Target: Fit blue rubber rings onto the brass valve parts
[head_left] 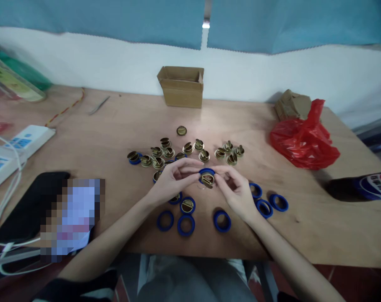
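Note:
Between my two hands, a little above the table, is a blue ring (pixel 206 171) with a gold-coloured metal piece (pixel 207 180) in it. My left hand (pixel 181 176) pinches its left side with thumb and fingers, and my right hand (pixel 233 184) grips the right side the same way. Beyond my hands lie several gold round metal pieces with raised flaps, such as one metal piece (pixel 188 147). Nearer to me are plain blue rings, among them one ring (pixel 186 225) and another ring (pixel 222 221). One blue ring (pixel 187 205) holds a gold piece. My left hand hides some pieces.
An open cardboard box (pixel 182 92) stands at the back. On the right are a red plastic bag (pixel 304 142), a crumpled brown box (pixel 293 105) and a lying cola bottle (pixel 360 187). Phones (pixel 30 205), cables and a white power strip (pixel 30 140) occupy the left.

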Action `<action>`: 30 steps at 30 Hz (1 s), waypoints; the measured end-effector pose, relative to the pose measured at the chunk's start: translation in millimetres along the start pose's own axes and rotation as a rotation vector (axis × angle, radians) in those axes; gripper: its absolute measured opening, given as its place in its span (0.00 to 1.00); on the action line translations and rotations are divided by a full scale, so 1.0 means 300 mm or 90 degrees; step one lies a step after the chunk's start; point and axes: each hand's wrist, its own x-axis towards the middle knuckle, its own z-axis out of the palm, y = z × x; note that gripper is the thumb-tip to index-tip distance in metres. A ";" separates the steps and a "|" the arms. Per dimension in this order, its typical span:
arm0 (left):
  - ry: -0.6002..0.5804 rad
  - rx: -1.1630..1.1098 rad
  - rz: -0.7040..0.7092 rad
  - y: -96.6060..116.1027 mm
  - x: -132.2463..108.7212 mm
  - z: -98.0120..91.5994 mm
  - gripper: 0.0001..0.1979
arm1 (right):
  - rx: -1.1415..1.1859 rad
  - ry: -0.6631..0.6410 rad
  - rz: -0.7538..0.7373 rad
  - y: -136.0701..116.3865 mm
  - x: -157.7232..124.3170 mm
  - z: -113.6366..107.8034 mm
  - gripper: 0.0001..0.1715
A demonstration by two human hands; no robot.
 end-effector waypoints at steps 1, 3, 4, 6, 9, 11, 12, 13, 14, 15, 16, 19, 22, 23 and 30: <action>0.002 0.016 0.004 -0.001 0.001 0.001 0.16 | -0.039 0.012 -0.016 0.002 -0.002 0.000 0.08; 0.012 0.068 0.014 -0.002 0.000 0.005 0.14 | -0.125 0.025 -0.073 0.007 -0.006 0.000 0.10; 0.016 0.101 0.020 -0.002 -0.001 0.008 0.13 | -0.163 0.026 -0.109 0.008 -0.007 0.000 0.11; 0.013 0.162 0.031 -0.001 -0.005 0.012 0.13 | -0.215 0.021 -0.175 0.010 -0.008 0.002 0.12; -0.011 0.182 0.030 0.002 -0.009 0.014 0.13 | -0.240 0.010 -0.233 0.008 -0.006 0.008 0.11; -0.029 0.154 0.029 0.000 -0.009 0.012 0.14 | -0.255 0.006 -0.259 0.007 -0.005 0.013 0.10; -0.037 0.136 0.032 -0.003 -0.008 0.011 0.14 | -0.263 0.003 -0.270 0.007 -0.006 0.015 0.11; -0.044 0.117 0.038 -0.007 -0.007 0.009 0.15 | -0.271 0.002 -0.280 0.006 -0.006 0.017 0.12; -0.052 0.100 0.046 -0.011 -0.006 0.007 0.15 | -0.276 0.000 -0.289 0.005 -0.008 0.018 0.13; -0.057 0.082 0.055 -0.015 -0.005 0.005 0.15 | -0.278 -0.001 -0.294 0.004 -0.009 0.019 0.14; -0.060 0.061 0.066 -0.019 -0.005 0.003 0.15 | -0.273 0.000 -0.293 0.002 -0.011 0.019 0.15; -0.048 0.007 0.102 -0.029 -0.003 -0.002 0.18 | -0.254 0.020 -0.257 -0.009 -0.013 0.012 0.17; -0.020 0.006 0.146 -0.034 -0.001 -0.005 0.21 | -0.292 0.066 -0.223 -0.019 -0.008 -0.006 0.16; -0.008 0.020 0.167 -0.035 0.000 -0.005 0.22 | -0.312 0.080 -0.215 -0.021 -0.005 -0.014 0.15; 0.082 0.155 0.307 -0.040 0.004 -0.007 0.22 | -0.364 0.119 -0.171 -0.021 0.016 -0.049 0.12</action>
